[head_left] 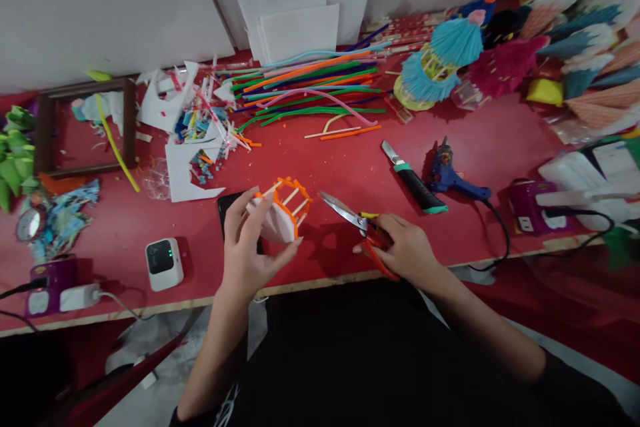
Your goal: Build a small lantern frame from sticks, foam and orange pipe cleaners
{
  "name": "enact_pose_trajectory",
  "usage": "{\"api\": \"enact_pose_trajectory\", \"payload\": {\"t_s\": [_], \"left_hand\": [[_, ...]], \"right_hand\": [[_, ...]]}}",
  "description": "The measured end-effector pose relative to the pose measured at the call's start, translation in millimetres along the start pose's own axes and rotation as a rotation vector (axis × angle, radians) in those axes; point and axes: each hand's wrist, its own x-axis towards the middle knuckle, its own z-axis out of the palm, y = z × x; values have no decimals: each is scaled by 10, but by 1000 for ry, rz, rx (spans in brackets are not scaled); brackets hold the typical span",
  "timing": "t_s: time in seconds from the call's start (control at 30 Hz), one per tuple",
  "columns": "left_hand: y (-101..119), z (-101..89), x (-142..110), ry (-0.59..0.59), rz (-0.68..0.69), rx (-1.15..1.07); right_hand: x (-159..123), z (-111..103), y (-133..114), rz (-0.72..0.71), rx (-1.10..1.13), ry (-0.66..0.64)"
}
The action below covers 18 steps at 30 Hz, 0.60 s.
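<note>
My left hand (253, 243) grips a small craft piece (280, 220), a white round base edged in orange with pale sticks joining it to an orange ring. The piece is tilted, its white base facing me. In my right hand (407, 247) is a pair of scissors (347, 212) with red and yellow handles; the blades point left toward the craft piece, a short gap away from it. Under my left hand lies a dark flat object (229, 208), mostly hidden.
Beyond my hands lie a utility knife (415, 177), a blue glue gun (453, 177), colored pipe cleaners (310, 90) and white foam scraps (193, 170). A white device (165, 263) stands left, near a wooden frame (46, 133). A turquoise paper model (435, 70) stands at the back right.
</note>
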Motion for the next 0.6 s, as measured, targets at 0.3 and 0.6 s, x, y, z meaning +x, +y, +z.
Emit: {"api": "enact_pose_trajectory", "payload": {"t_s": [0.3,0.6], "left_hand": [[-2,-56,-42,-102,-147,-216],[-27,-87,-82,-153,-186,-284]], "right_hand": [[88,-84,115,-54,-102,80],[191,-225,203,-198,-159,99]]}}
